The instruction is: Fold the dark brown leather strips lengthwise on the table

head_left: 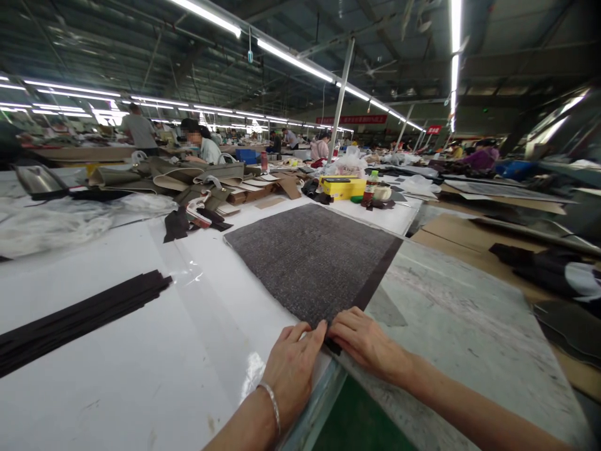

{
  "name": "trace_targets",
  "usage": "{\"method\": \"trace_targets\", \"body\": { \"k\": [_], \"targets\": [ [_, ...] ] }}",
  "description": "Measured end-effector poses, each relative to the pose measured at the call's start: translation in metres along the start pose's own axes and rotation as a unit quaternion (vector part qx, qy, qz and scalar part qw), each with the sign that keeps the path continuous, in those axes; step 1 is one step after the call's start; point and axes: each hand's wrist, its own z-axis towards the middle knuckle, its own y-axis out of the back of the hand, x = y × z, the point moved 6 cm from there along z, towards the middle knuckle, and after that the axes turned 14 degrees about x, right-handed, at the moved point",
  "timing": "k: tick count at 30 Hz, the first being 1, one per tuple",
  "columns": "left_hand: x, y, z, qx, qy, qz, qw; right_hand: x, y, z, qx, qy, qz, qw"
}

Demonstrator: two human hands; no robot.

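Observation:
A dark grey, speckled fabric panel [312, 260] lies flat on the white tabletop, its near corner toward me. Along its right edge runs a smooth black strip [382, 270], whose near end pokes out beneath my fingers. My left hand [295, 352], with a silver bangle at the wrist, is closed on the panel's near corner, thumb and fingers pressed together. Right beside it, my right hand [362, 338] has its fingers curled over the end of the black strip, pinching it. The fingertips of both hands nearly meet, and they partly hide the corner.
On the left lies a stack of long black strips [84, 316]. Behind the panel are a yellow box [342, 188], a red bottle [369, 191] and olive material pieces [188, 178]. A greenish marbled board [460, 313] adjoins on the right. Other people work farther back.

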Motion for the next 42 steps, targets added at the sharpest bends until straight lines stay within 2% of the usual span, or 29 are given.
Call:
{"method": "trace_targets", "body": {
  "k": [4,7,10,13,18,22,26,29,31,36,39,42],
  "targets": [
    [-0.001,0.0,-0.002,0.001,-0.001,0.002,1.0,-0.002,0.002,-0.007,-0.022,-0.025,0.009,0.999],
    [-0.001,0.0,-0.003,-0.02,0.009,-0.067,0.997,-0.001,0.002,-0.009,-0.031,-0.035,0.016,0.999],
    [0.002,0.002,0.0,-0.065,0.056,-0.137,0.987,0.0,0.001,-0.007,-0.034,-0.034,0.019,0.999],
    [0.004,0.002,0.01,-0.094,0.108,-0.161,0.977,0.002,0.0,-0.003,-0.036,-0.035,0.023,0.998],
    [0.013,-0.004,0.027,-0.1,0.171,-0.198,0.96,0.001,0.002,-0.003,-0.036,-0.04,0.038,0.998],
    [0.02,-0.007,0.028,-0.097,0.197,-0.216,0.951,0.0,0.002,-0.006,-0.044,-0.04,0.061,0.996],
    [0.018,-0.006,0.025,-0.105,0.21,-0.201,0.951,-0.001,0.003,-0.013,-0.075,-0.053,0.101,0.991],
    [0.008,-0.001,0.024,-0.117,0.197,-0.168,0.959,-0.004,0.004,-0.025,-0.113,-0.071,0.141,0.981],
    [-0.001,0.003,0.022,-0.113,0.162,-0.142,0.97,-0.007,0.004,-0.033,-0.139,-0.084,0.17,0.972],
    [-0.021,0.003,0.018,-0.042,0.038,-0.055,0.997,-0.016,0.001,-0.042,-0.199,-0.114,0.242,0.943],
    [-0.021,0.0,0.016,-0.025,0.017,-0.017,0.999,-0.032,0.011,-0.046,-0.272,-0.147,0.283,0.908],
    [-0.018,-0.005,0.016,-0.021,0.016,0.029,0.999,-0.059,0.042,-0.06,-0.371,-0.174,0.32,0.854]
  ]
}}
